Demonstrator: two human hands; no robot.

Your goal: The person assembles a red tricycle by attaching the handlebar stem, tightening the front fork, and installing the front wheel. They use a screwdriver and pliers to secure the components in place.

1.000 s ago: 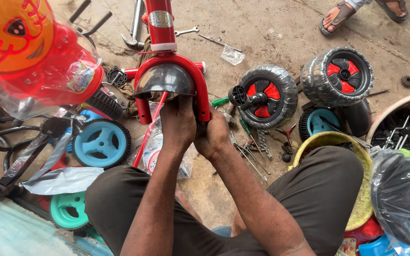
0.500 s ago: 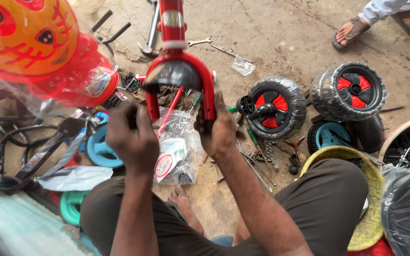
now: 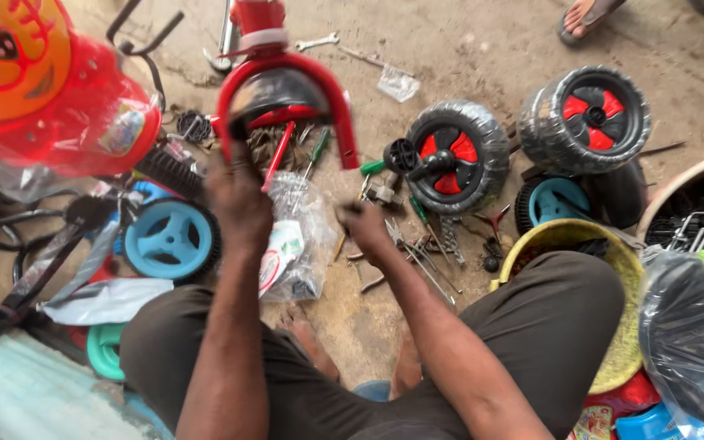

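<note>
We note the hands have parted: a second ago both met at the red fork (image 3: 287, 90); now the left hand (image 3: 238, 200) holds the fork's left leg, while the right hand (image 3: 364, 224) has dropped away, fingers curled (holding something? we cannot tell, blurred). The fork stands upright on the ground, above the clear plastic bag (image 3: 291, 244). We judge the two-handed grip released.

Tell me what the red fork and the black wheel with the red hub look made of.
Red arched fork: likely painted metal tube, glossy with highlights. Black wheel with red hub: seemingly moulded plastic, ribbed matte tread, shiny red spokes.
</note>
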